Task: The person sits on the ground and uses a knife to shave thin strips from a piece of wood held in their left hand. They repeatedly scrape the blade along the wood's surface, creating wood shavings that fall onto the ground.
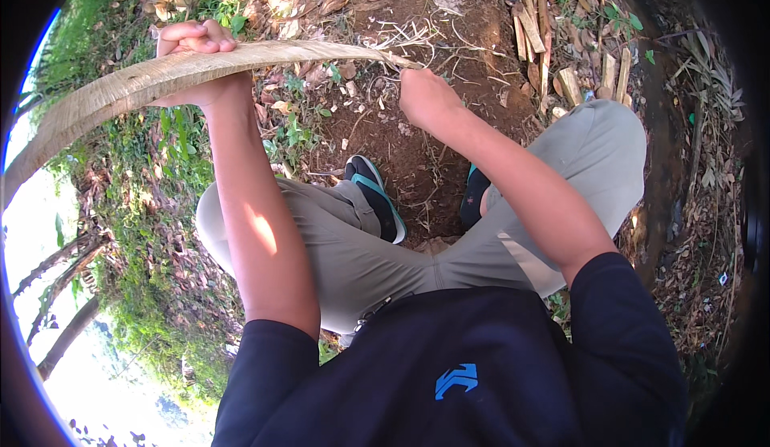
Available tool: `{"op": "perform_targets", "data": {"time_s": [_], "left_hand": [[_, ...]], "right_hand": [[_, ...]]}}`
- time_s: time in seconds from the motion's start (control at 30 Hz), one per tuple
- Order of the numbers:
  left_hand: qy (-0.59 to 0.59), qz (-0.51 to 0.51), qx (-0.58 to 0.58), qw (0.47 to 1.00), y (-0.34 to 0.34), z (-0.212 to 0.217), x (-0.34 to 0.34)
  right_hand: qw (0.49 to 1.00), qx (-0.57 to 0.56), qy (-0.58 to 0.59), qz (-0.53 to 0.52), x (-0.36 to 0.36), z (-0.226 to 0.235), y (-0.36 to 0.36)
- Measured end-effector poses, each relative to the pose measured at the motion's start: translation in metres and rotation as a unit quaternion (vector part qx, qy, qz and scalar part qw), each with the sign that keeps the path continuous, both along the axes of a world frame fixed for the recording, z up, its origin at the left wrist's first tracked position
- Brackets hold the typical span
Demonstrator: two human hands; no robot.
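A long, pale tan piece that looks like rough wood or a dry plant stalk [152,74] spans from the left rim to the middle of the view. It is broad at the left and narrows to a thin tip on the right. My left hand [204,62] is closed round its broad part, palm below and fingers curled over the upper edge. At the thin tip, my right hand [429,98] makes a closed fist with its back toward me; its fingers are hidden. Both arms reach forward over my bent knees, above the soil.
Thin, pale strips [409,36] lie scattered on the brown soil [417,158] ahead. Split wood sticks [529,26] and short upright stakes [616,74] stand at the far right. Leaf litter and green plants [180,138] cover the left ground. My dark shoes [373,198] rest between my knees.
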State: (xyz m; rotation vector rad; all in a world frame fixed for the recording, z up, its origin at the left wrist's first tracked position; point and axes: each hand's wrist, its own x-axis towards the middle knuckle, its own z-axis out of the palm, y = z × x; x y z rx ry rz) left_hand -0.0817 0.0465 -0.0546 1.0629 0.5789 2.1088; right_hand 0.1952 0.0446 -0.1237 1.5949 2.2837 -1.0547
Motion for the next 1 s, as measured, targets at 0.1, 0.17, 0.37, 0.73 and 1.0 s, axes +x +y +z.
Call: {"op": "perform_targets", "data": {"time_s": [0.1,0.17,0.37,0.73,1.0], "left_hand": [[-0.017,-0.001,-0.021,1.0,0.0,0.003,0.005],[-0.017,-0.01,-0.021,1.0,0.0,0.003,0.006],[0.119,-0.076,0.082,0.987,0.005,0.005,0.034],[0.004,0.107,-0.043,0.993,-0.006,0.009,0.017],[-0.066,0.184,-0.113,0.974,-0.004,0.012,0.021]], "right_hand": [[1.0,0.009,0.007,0.008,0.001,-0.004,0.002],[1.0,0.014,0.004,0.011,-0.001,-0.008,0.002],[0.996,-0.039,-0.077,-0.022,0.015,-0.072,0.028],[0.998,-0.04,0.025,-0.039,-0.004,-0.019,0.007],[0.996,0.043,0.073,0.029,0.001,0.041,-0.013]]}}
